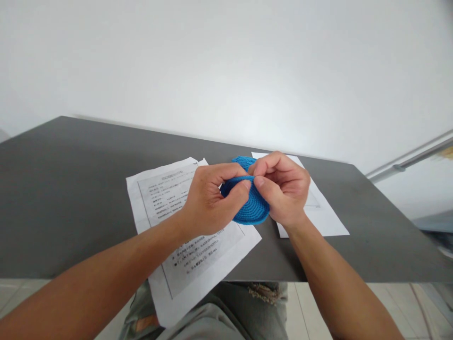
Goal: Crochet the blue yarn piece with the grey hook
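A round, cupped piece of blue crochet [253, 210] is held up between my two hands above the dark table. My left hand [212, 196] pinches its upper rim between thumb and fingers. From the other side, my right hand [283, 186] has thumb and forefinger closed on the same rim, close to the left fingertips. Whether a hook or needle is inside the right fingers is hidden. Behind the fingers, more blue crochet [244, 162] shows; I cannot tell if it is joined to the held part.
A printed sheet [198, 269] lies under my left arm and overhangs the front edge of the grey table [88, 189]. Another white sheet [325, 222] is to the right, beneath my right hand. A white wall [212, 71] runs along the table's back.
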Motion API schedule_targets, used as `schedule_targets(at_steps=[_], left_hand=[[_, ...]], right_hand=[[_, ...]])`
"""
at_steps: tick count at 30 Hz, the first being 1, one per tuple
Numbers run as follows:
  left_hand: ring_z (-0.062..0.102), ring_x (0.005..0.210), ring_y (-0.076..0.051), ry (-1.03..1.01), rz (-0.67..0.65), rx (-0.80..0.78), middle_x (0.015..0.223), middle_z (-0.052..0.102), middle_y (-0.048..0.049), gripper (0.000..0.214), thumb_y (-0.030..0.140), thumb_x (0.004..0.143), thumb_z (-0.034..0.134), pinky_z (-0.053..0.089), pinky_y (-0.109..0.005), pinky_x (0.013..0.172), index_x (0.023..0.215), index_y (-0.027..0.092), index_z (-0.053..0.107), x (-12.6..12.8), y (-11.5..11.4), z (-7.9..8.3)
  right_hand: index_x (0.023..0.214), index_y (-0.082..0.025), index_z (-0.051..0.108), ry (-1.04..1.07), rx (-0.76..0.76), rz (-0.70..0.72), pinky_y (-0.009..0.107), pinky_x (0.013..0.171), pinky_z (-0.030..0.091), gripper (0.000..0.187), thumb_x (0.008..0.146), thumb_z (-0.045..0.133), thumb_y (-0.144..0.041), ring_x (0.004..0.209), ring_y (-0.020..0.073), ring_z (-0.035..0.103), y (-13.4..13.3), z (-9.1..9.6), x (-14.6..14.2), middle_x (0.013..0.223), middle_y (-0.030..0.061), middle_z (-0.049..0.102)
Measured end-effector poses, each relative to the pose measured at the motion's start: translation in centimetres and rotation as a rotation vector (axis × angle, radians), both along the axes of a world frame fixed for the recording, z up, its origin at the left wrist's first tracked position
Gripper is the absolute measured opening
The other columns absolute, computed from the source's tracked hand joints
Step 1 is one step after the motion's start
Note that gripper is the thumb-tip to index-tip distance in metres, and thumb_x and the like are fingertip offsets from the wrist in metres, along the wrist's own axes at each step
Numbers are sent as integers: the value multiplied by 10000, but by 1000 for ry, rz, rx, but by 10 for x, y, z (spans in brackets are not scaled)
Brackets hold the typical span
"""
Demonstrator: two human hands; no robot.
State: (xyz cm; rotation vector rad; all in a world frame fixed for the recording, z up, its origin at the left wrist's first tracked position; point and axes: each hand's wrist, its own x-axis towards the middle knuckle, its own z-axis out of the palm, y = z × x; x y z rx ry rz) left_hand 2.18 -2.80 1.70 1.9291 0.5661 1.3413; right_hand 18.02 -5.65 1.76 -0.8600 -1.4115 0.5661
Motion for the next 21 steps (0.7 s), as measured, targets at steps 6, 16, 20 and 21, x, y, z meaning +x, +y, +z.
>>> schedule_targets(at_steps=[6, 16, 20, 21], left_hand=[[409, 518, -72, -38, -6, -52, 563, 503, 48, 236, 179, 850, 604, 316, -219, 485, 614, 163, 603, 1, -2, -1], [398, 521, -66, -28, -19, -4, 561, 475, 55, 262, 150, 881, 602, 306, -213, 485, 620, 158, 590, -1, -2, 0], [394, 515, -62, -29, -16, 14, 556, 475, 59, 253, 134, 875, 606, 294, -212, 480, 623, 156, 602, 0, -1, 0], [392, 514, -60, -30, -17, 18, 556, 478, 61, 250, 130, 874, 606, 292, -210, 479, 625, 154, 607, 0, -1, 0]], right_hand=[[736, -243, 657, 19, 7, -12, 269, 494, 416, 110, 765, 756, -206, 547, 133, 525, -1, -1, 0, 606, -33, 617], [749, -226, 683, 54, 40, 75, 251, 496, 400, 116, 810, 733, -141, 541, 116, 517, 0, -4, 2, 634, -34, 618], [768, -225, 685, 59, 39, 82, 255, 505, 411, 98, 824, 749, -176, 548, 121, 529, 1, -3, 2, 643, -27, 635], [765, -226, 686, 55, 39, 74, 253, 502, 411, 95, 818, 752, -184, 545, 120, 528, 1, -3, 2, 639, -28, 636]])
